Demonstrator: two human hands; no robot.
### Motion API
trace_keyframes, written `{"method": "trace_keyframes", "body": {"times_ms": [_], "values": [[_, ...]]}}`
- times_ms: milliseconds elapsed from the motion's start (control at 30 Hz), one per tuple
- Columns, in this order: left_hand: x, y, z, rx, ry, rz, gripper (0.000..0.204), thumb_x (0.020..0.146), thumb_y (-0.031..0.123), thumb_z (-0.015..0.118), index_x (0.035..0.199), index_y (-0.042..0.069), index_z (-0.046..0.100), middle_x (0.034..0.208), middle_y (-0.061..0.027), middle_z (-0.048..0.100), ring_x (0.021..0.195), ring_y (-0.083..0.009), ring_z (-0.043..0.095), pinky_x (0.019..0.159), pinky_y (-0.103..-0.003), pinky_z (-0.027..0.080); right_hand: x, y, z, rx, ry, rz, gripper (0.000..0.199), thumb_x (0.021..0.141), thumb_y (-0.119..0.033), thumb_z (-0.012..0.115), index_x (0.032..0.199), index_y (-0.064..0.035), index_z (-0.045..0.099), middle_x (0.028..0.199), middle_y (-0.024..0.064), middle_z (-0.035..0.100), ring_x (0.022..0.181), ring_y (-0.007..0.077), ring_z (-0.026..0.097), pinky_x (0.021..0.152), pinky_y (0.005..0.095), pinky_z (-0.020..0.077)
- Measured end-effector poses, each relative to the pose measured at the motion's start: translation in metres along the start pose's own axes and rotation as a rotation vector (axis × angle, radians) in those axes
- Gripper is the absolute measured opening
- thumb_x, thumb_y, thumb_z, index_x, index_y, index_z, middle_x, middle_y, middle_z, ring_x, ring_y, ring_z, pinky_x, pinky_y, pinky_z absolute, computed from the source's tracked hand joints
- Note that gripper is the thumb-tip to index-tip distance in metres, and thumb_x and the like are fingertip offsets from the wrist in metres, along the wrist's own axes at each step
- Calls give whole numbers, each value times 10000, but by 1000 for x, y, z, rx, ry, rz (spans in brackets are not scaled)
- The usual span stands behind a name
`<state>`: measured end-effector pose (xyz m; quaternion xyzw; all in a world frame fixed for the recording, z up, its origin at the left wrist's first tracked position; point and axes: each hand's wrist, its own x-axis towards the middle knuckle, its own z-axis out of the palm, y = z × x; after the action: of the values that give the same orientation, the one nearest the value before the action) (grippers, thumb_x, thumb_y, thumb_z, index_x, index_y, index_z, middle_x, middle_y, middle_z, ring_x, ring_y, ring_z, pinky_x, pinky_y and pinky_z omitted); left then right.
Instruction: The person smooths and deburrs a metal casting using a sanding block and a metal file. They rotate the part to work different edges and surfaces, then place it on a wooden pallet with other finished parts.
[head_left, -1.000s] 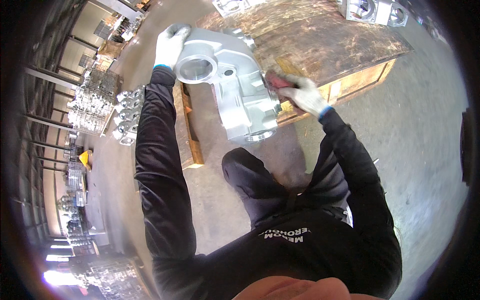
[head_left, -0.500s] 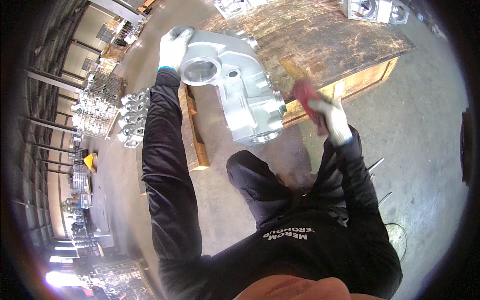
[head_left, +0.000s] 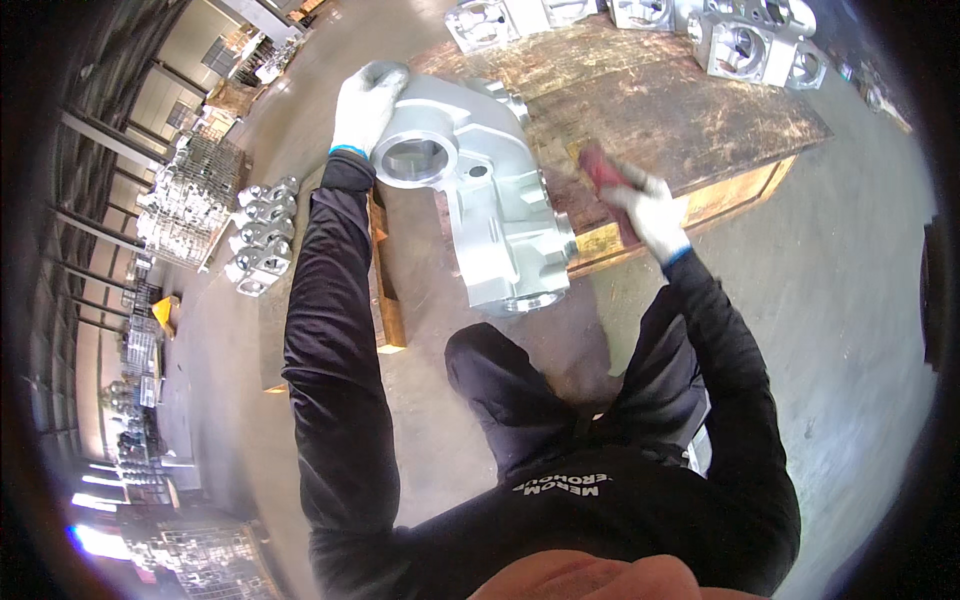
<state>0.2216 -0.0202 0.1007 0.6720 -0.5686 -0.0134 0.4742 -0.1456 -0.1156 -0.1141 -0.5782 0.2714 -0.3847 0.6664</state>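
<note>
Grey metal casting (head_left: pixel 490 215) steadied by left hand (head_left: pixel 365 105); right hand (head_left: pixel 650 210) grips red pad (head_left: pixel 603 170).

1 view only: head cam, L unit of a 2-cam fisheye pair, worn on the head, looking steeply down over chest and knee. Upright, not mirrored. Both forearms enter from the lower edge; left hand (head_left: pixel 366 100) and right hand (head_left: pixel 652 212) sit in the upper half, close to the lens. Wooden desk (head_left: pixel 700 120) at top, concrete floor (head_left: pixel 850 300) right. Straight edges bow near the dark rim. No 2nd view, so no overlap.
</note>
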Motion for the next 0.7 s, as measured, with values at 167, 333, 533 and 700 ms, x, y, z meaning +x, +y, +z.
{"method": "trace_keyframes", "body": {"times_ms": [167,333,533,700], "values": [[0,6,-4,29,-69,-52,266,975,139,650,1170,-19,739,1070,-94,754,969,-146,672,903,-303,533,140,5,16,-228,80,-68,671,830,-248,767,1422,20,603,1208,155,730,1068,186,684,919,285,534],[-1,8,-5,7,-62,-78,259,979,123,636,1167,-23,738,1066,-98,753,973,-151,673,910,-307,536,211,-27,71,-423,-107,92,588,902,-392,643,1433,-140,632,1054,155,758,932,248,721,789,362,590],[1,5,-6,0,-71,-82,289,949,138,689,1158,-60,714,1057,-139,762,946,-169,688,866,-305,538,189,-19,62,-718,-185,-68,484,914,-329,575,1326,-108,699,1203,242,726,1149,343,700,1020,376,525],[1,5,-5,19,-65,-53,260,949,125,690,1129,-61,713,1023,-128,756,925,-161,678,845,-303,538,184,-17,33,-463,-166,22,596,858,-208,624,1437,-67,610,1226,208,728,1115,230,695,968,316,532]]}}
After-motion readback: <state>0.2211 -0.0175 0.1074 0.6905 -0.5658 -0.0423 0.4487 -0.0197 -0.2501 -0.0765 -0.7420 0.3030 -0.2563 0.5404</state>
